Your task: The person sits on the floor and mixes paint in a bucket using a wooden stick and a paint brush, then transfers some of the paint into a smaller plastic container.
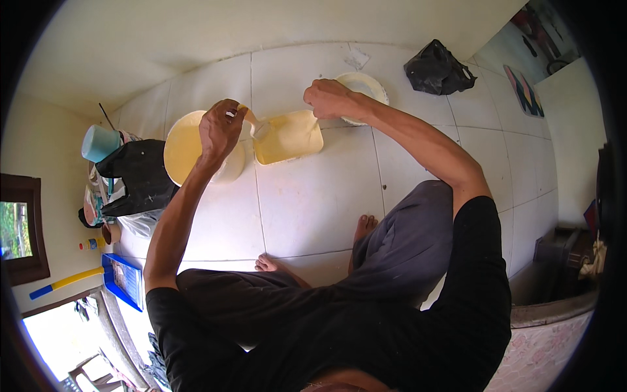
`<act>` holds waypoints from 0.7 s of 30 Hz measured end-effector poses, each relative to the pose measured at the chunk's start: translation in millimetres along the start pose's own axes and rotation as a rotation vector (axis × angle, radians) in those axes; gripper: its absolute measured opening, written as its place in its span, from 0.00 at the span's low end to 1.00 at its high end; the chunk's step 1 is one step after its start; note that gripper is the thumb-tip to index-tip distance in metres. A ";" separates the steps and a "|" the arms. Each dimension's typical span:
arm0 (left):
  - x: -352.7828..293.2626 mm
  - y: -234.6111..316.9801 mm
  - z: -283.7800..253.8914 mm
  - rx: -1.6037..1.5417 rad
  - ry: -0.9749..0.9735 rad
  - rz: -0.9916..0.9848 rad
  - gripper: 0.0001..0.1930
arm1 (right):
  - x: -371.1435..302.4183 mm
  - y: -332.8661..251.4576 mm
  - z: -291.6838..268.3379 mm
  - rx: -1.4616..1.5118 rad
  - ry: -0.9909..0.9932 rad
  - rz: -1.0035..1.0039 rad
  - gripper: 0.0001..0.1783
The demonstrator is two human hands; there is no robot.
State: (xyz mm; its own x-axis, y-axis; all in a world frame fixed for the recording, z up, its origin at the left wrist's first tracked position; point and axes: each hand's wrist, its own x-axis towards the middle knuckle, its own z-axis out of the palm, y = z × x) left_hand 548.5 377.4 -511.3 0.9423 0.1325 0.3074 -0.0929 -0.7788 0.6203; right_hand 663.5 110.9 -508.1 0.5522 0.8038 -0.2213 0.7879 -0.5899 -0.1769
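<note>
I squat barefoot on a white tiled floor. My left hand (221,130) is raised above a round bucket of cream paint (181,149) and grips a small paint-coated tool (255,124), whose tip points down toward a rectangular tray of cream paint (290,136). Whether the tool is a brush or a scoop I cannot tell. My right hand (328,98) is closed on the tray's far right corner. Just behind that hand lies a round white lid or bowl (369,83), partly hidden by it.
A black plastic bag (439,68) lies far right. On the left are another black bag (140,173), a light blue cup (100,142), clutter, and a blue dustpan with a yellow handle (124,279). My bare feet (364,227) rest near the tray.
</note>
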 end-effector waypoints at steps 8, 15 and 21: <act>-2.3 3.6 -1.1 -0.020 0.004 -0.073 0.11 | 5.1 -27.1 29.6 0.326 0.087 -0.027 0.10; -2.2 6.6 0.2 -0.027 0.001 -0.052 0.10 | -1.6 2.8 19.7 0.203 0.029 -0.069 0.05; -1.9 3.6 -0.1 -0.037 -0.001 -0.033 0.10 | 8.3 12.7 25.4 0.162 0.243 -0.038 0.02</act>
State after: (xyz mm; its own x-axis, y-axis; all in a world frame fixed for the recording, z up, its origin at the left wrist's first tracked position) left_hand 546.4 374.4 -509.5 0.9455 0.1567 0.2855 -0.0738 -0.7509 0.6563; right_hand 671.2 108.1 -536.5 0.5879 0.8087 0.0215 0.7662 -0.5481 -0.3353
